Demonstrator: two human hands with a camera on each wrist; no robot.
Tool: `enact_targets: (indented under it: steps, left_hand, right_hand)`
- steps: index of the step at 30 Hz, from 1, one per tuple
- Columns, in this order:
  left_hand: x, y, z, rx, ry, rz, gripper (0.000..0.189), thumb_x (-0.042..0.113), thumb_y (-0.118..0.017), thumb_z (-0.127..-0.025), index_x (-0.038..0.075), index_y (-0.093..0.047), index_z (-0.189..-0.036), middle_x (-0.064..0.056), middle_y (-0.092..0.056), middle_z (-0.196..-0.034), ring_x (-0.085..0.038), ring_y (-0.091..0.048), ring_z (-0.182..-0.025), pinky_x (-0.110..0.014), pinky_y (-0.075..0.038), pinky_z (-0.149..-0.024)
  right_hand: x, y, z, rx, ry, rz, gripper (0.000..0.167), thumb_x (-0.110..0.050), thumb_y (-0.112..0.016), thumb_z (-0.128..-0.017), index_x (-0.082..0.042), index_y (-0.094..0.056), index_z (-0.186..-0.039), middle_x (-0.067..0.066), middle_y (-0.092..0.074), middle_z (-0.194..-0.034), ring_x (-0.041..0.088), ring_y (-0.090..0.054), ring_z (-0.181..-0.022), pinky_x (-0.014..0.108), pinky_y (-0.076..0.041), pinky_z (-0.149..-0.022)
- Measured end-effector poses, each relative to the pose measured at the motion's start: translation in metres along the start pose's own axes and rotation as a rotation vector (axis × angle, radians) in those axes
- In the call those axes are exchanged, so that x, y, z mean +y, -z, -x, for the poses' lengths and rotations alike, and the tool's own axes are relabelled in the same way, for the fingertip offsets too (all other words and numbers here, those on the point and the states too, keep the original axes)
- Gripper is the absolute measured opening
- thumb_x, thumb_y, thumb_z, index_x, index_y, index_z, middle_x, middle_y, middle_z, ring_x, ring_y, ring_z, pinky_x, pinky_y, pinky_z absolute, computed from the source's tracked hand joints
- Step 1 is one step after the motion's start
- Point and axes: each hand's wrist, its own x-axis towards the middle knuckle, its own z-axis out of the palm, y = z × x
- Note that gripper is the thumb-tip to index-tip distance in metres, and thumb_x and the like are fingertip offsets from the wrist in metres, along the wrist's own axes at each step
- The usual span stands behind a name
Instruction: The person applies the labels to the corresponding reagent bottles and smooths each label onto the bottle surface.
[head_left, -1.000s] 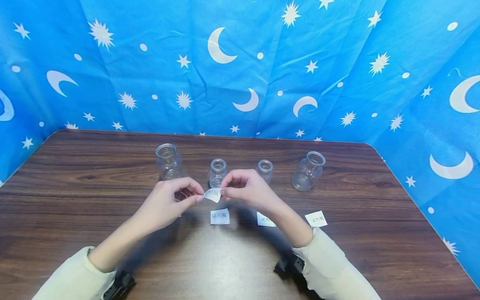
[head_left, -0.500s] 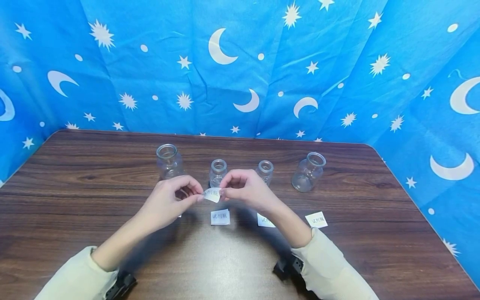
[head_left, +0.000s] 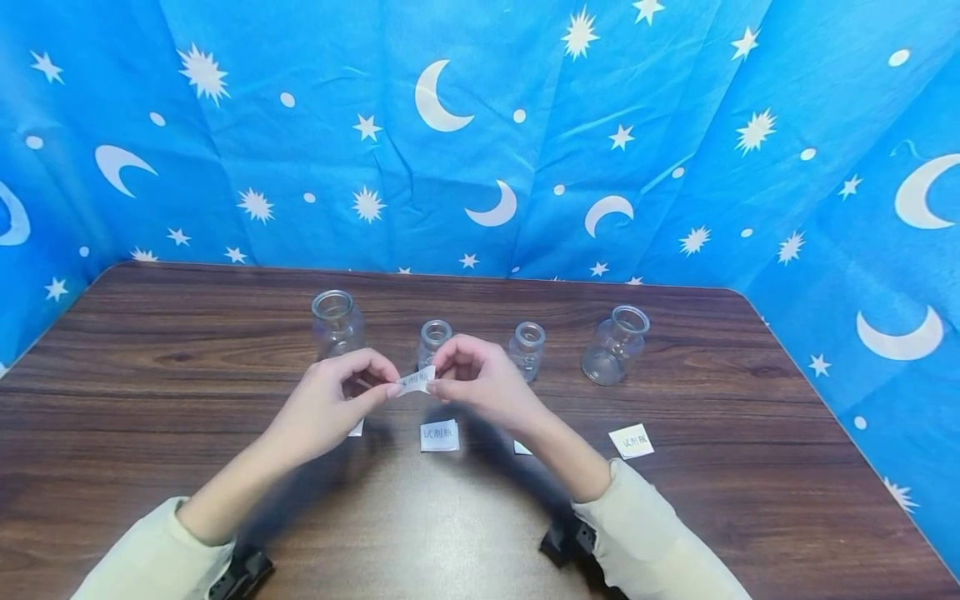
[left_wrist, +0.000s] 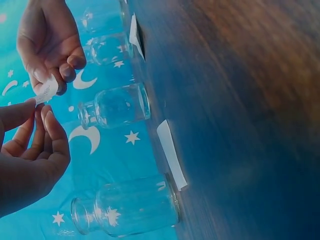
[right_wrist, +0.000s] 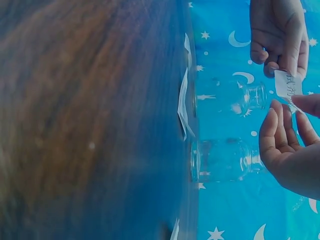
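A small white paper label (head_left: 415, 382) with handwritten characters hangs above the table, bent into a curve. My left hand (head_left: 322, 404) pinches its left end between thumb and forefinger, and my right hand (head_left: 487, 387) pinches the other end. The right wrist view shows the label (right_wrist: 287, 85) side-on, with some of its writing. Just behind the hands stands a small clear glass jar (head_left: 433, 342), partly covered by my right fingers. A larger glass jar (head_left: 339, 329) is behind my left hand, its lower part hidden.
A second small jar (head_left: 527, 350) and a second large jar (head_left: 611, 350) stand to the right. Flat on the dark wooden table (head_left: 480, 517) lie a middle label (head_left: 439, 435) and a right label (head_left: 632, 442); others are partly hidden under the hands. A blue curtain (head_left: 480, 150) borders the table.
My right hand has shifted slightly left and up. The label between the hands has turned, its right end now higher. Less of the label under the right wrist shows.
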Motion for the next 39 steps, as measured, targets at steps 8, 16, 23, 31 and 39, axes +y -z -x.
enact_targets:
  steps: [8, 16, 23, 31, 39]
  left_hand:
    - [-0.003, 0.001, -0.001, -0.004, 0.014, 0.007, 0.006, 0.004, -0.063, -0.084, 0.008, -0.061, -0.088, 0.001, -0.062, -0.080, -0.015, -0.058, -0.073, -0.027, -0.048, -0.064]
    - [-0.008, 0.007, -0.002, -0.004, 0.013, 0.018, 0.005, 0.006, -0.063, -0.086, 0.007, -0.061, -0.090, -0.001, -0.060, -0.079, -0.016, -0.054, -0.068, -0.026, -0.045, -0.060]
    - [-0.013, 0.019, -0.001, -0.005, 0.028, -0.009, 0.007, 0.012, -0.062, -0.087, 0.008, -0.062, -0.093, -0.001, -0.061, -0.082, -0.017, -0.054, -0.070, -0.026, -0.044, -0.062]
    - [-0.023, 0.033, 0.002, 0.008, 0.053, -0.016, 0.009, 0.013, -0.062, -0.087, 0.006, -0.061, -0.093, -0.005, -0.062, -0.083, -0.018, -0.055, -0.070, -0.025, -0.043, -0.058]
    - [-0.038, 0.044, 0.002, 0.010, 0.085, -0.019, 0.012, 0.014, -0.062, -0.087, 0.003, -0.061, -0.093, -0.006, -0.061, -0.082, -0.013, -0.056, -0.071, -0.024, -0.045, -0.059]
  right_hand:
    - [-0.001, -0.005, -0.001, 0.040, 0.002, 0.007, 0.013, 0.011, -0.060, -0.077, 0.007, -0.053, -0.088, 0.009, -0.059, -0.073, 0.019, -0.057, -0.064, 0.034, -0.051, -0.062]
    - [0.001, -0.009, -0.005, 0.081, 0.019, -0.006, 0.016, 0.012, -0.059, -0.078, 0.009, -0.055, -0.094, 0.012, -0.059, -0.073, 0.014, -0.056, -0.061, 0.032, -0.051, -0.060]
    - [-0.002, -0.018, -0.011, 0.085, 0.008, 0.022, 0.013, 0.008, -0.061, -0.080, 0.008, -0.057, -0.092, 0.010, -0.059, -0.072, 0.012, -0.055, -0.061, 0.041, -0.050, -0.061]
    - [-0.002, -0.033, -0.020, 0.062, 0.027, 0.034, 0.005, 0.007, -0.061, -0.082, 0.006, -0.058, -0.086, 0.010, -0.057, -0.069, 0.011, -0.053, -0.061, 0.023, -0.047, -0.058]
    - [0.004, -0.045, -0.035, 0.047, -0.020, 0.009, 0.006, 0.006, -0.061, -0.082, 0.006, -0.057, -0.087, 0.012, -0.058, -0.072, 0.013, -0.054, -0.061, 0.024, -0.049, -0.060]
